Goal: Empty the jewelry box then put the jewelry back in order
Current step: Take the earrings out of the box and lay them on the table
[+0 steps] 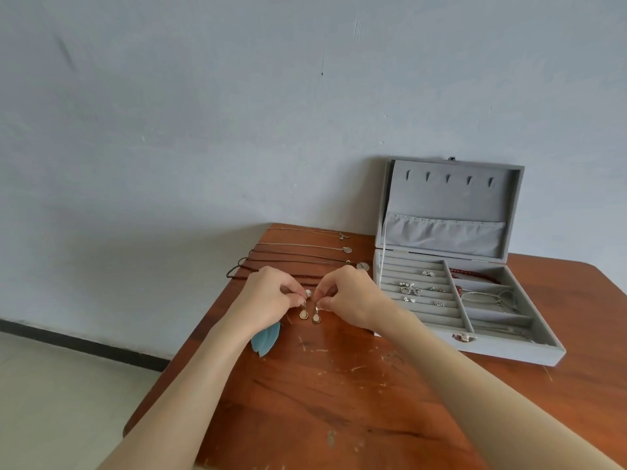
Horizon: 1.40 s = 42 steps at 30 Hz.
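An open grey jewelry box (509, 349) stands on the right of the wooden table (339, 401), its lid leaning against the wall. Small silver earrings (410, 288) lie on its ridged left section; a red bracelet (473, 273) and a silver chain (492, 296) fill the right compartments. My left hand (268, 296) pinches the top of one gold teardrop earring (303, 314). My right hand (346, 296) pinches the top of its twin (316, 317). Both earrings hang side by side just above the table. A blue feather earring (268, 337) lies under my left wrist.
Several necklaces (305, 256) lie in rows across the table's far left part, some with round pendants (362, 265) near the box. The table's left edge drops to a pale floor. A grey wall stands right behind the table and box.
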Motion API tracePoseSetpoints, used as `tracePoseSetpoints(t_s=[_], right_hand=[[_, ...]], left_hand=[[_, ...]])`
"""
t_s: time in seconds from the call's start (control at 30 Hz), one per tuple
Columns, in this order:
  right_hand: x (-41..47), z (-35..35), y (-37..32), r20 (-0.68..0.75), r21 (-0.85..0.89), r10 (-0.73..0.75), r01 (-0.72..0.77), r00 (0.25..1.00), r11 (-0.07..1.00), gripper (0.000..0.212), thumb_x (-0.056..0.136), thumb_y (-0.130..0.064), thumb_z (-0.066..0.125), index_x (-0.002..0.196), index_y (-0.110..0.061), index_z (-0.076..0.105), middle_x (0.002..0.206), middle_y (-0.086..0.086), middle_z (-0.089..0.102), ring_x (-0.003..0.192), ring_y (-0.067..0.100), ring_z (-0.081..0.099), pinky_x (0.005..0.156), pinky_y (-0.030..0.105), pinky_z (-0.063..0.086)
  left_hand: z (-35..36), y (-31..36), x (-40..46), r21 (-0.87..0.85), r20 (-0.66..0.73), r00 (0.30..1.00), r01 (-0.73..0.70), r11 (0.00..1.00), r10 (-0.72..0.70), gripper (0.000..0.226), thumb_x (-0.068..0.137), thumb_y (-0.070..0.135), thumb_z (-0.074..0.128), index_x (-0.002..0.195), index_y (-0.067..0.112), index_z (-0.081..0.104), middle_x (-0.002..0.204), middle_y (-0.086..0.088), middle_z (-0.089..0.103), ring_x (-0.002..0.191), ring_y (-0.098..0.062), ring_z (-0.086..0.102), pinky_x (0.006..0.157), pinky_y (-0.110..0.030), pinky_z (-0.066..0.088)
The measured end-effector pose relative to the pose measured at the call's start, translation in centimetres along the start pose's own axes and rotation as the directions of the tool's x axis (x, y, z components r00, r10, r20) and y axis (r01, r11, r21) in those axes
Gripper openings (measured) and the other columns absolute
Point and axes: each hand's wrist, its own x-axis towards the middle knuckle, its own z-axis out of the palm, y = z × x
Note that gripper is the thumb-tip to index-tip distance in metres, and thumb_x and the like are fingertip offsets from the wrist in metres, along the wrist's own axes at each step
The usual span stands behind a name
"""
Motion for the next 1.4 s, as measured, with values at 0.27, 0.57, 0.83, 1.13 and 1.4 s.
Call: tracePoseSetpoints(t_s=[0.27,0.57,0.83,1.13,1.4], right_hand=[[-0.2,0.6,-0.2,-0.090,-0.003,-0.015,0.015,0.996,1.000,0.015,0.084,-0.009,0.059,0.090,-0.014,0.072,0.098,0.006,0.068,0.094,0.020,0.060,0.079,0.029,0.051],[-2.6,-1.8,0.7,-0.209,0.116,0.026,-0.002,0.978,0.993,0.009,0.083,-0.015,0.063,0.088,-0.017,0.070,0.086,0.001,0.067,0.090,0.015,0.058,0.079,0.024,0.046],[-5.5,-6.2,5.8,-0.333,0.108,0.084,-0.051,0.939,0.993,0.010,0.084,-0.015,0.061,0.082,-0.018,0.070,0.073,-0.008,0.063,0.076,0.008,0.059,0.068,0.014,0.043],[-4.5,-8.3,12.3,-0.402,-0.091,0.150,-0.202,0.903,0.975,0.026,0.091,-0.022,0.052,0.113,-0.018,0.066,0.110,0.006,0.058,0.110,0.024,0.048,0.096,0.043,0.041],[-3.8,-8.6,12.9,-0.301,-0.060,0.154,-0.180,0.941,0.982,0.029,0.089,-0.026,0.052,0.112,-0.036,0.066,0.104,0.004,0.063,0.108,0.024,0.052,0.095,0.043,0.042]], left_hand=[[0.4,0.0,0.1,-0.013,-0.049,0.998,0.029,0.999,-0.030,0.006,0.080,0.021,0.070,0.081,0.027,0.071,0.084,0.010,0.067,0.071,0.003,0.056,0.050,-0.006,0.038],[-0.1,2.3,-1.2,-0.039,-0.130,0.991,-0.044,0.998,0.039,0.011,0.083,0.019,0.066,0.085,0.029,0.068,0.092,0.009,0.067,0.085,-0.004,0.058,0.066,-0.011,0.038],[3.3,7.4,-0.7,-0.036,-0.042,0.970,-0.242,0.970,0.240,0.015,0.087,0.024,0.061,0.097,0.030,0.069,0.093,0.018,0.064,0.084,0.007,0.054,0.074,-0.008,0.038],[9.6,11.5,4.9,0.110,-0.041,0.923,-0.378,0.919,0.384,0.024,0.090,0.021,0.057,0.111,0.020,0.066,0.108,0.003,0.063,0.101,-0.010,0.052,0.083,-0.017,0.036],[11.3,12.1,6.9,0.178,0.039,0.936,-0.351,0.919,0.349,0.027,0.088,0.019,0.059,0.113,0.028,0.066,0.099,-0.003,0.057,0.092,-0.019,0.053,0.082,-0.032,0.042]])
